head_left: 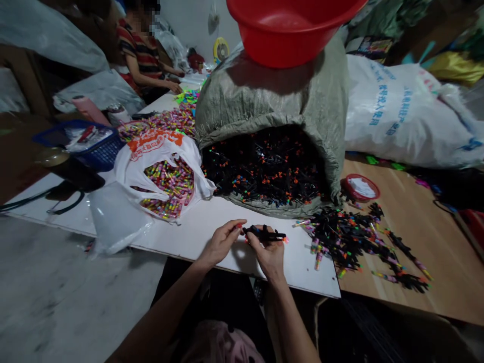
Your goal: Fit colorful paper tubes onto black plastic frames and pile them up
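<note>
A blue basket (99,151) sat at the far left of the white board (212,229), beside a white plastic bag (151,151) spilling small colourful tubes (170,186). The left hand (221,242) pinched 1 small piece at its fingertips, close to the right hand (269,252), which gripped a black stick (264,233) above the board's near edge. Behind them a grey sack (272,101) gaped with black sticks, a red basin (291,27) on top. More black pieces (351,237) lay scattered to the right.
</note>
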`<state>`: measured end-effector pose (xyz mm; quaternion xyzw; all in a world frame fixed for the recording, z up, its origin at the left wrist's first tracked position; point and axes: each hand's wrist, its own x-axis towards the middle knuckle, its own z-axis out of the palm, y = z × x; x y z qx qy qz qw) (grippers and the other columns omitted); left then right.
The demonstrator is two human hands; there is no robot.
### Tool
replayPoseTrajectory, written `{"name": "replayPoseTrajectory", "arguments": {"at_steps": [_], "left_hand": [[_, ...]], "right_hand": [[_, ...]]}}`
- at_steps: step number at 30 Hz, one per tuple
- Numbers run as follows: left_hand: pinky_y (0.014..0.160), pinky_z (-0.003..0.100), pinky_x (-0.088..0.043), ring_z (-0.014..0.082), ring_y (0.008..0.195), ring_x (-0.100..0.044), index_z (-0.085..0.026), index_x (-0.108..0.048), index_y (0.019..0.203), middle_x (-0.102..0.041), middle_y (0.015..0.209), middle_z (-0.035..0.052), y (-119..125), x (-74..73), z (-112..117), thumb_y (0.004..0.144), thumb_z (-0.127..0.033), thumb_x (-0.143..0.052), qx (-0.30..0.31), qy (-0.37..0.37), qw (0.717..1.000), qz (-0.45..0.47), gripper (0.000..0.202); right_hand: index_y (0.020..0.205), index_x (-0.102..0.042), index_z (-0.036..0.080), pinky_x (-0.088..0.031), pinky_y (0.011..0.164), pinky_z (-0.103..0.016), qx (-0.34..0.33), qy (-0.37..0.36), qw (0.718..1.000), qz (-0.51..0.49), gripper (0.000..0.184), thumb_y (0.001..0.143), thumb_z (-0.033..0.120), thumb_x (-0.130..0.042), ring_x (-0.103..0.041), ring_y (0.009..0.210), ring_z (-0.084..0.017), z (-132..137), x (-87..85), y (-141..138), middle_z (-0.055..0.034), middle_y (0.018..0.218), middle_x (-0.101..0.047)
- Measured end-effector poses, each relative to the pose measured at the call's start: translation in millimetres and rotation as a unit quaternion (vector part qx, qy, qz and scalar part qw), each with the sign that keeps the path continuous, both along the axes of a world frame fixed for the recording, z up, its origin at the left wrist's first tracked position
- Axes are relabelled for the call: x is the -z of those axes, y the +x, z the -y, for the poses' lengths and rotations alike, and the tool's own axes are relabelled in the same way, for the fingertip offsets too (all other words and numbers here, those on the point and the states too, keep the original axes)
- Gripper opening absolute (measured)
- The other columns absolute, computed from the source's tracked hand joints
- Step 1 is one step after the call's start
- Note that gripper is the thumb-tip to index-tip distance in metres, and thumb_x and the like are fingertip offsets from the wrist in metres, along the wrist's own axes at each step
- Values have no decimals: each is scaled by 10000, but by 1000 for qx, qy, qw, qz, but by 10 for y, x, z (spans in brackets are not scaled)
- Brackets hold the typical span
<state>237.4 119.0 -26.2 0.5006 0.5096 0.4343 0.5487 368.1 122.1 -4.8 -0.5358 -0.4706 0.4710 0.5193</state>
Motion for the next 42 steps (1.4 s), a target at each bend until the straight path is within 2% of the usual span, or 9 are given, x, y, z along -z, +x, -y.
{"name": "replayPoseTrajectory", "arguments": {"at_steps": [6,13,17,20,24,28,33,39,42], "left_hand": [[636,239,-404,129,649,-487,-123,-604,1178,-554,685,17,84,8,48,805,-538,-487,9,-22,999,39,570],[576,232,-359,113,583,-410,-120,-642,1129,-459,611,-8,161,-140,102,845,-476,-419,45,16,999,6,508],[554,238,-360,119,568,-418,-118,-644,1122,-462,610,2,197,-119,161,853,-497,-391,-1,38,999,10,529],[557,235,-382,119,553,-419,-121,-621,1162,-444,575,-8,194,-89,181,871,-495,-361,-30,25,999,28,540],[586,247,-420,127,557,-455,-126,-617,1172,-494,584,7,129,-94,186,884,-458,-344,-30,62,997,-21,517],[605,249,-454,145,598,-543,-146,-587,1204,-614,661,40,62,-114,223,907,-403,-296,-20,74,993,-87,488],[736,273,-491,181,774,-662,-160,-529,1232,-713,879,90,23,-68,306,928,-295,-262,4,163,953,-254,427],[652,317,-513,235,740,-682,-113,-480,1209,-708,864,136,38,-55,386,916,-235,-284,57,201,891,-402,373],[660,349,-519,251,766,-675,-109,-441,1232,-695,927,155,78,-75,415,912,-257,-306,85,193,876,-434,378]], "right_hand": [[650,-565,190,-525,599,-282,2,-7,1000,24,224,606,392,-653,-613,604,-167,83,-130,51,-26,641,-648],[694,-616,203,-526,618,-328,32,-19,988,148,367,564,543,-652,-638,639,-234,50,-70,174,-51,658,-682],[672,-607,224,-542,640,-341,26,-24,990,138,360,550,560,-641,-655,673,-259,57,-67,125,-58,679,-699],[702,-627,237,-543,654,-346,12,-59,980,189,336,562,542,-640,-661,707,-267,69,-41,144,-51,706,-709],[697,-657,244,-539,657,-373,2,-99,961,259,369,501,557,-661,-665,744,-301,10,6,209,-58,705,-713],[709,-679,243,-540,616,-353,-23,-86,964,249,372,504,553,-672,-673,731,-295,-15,11,215,-58,727,-724],[660,-668,212,-543,580,-361,22,-100,968,230,366,549,560,-681,-674,668,-305,169,43,83,-84,637,-708],[743,-671,167,-556,638,-363,90,-107,977,163,393,603,535,-666,-688,747,-318,358,102,-24,-89,665,-721],[754,-688,151,-560,638,-347,57,-119,982,135,428,556,530,-699,-687,777,-313,326,101,-17,-94,726,-734]]}}
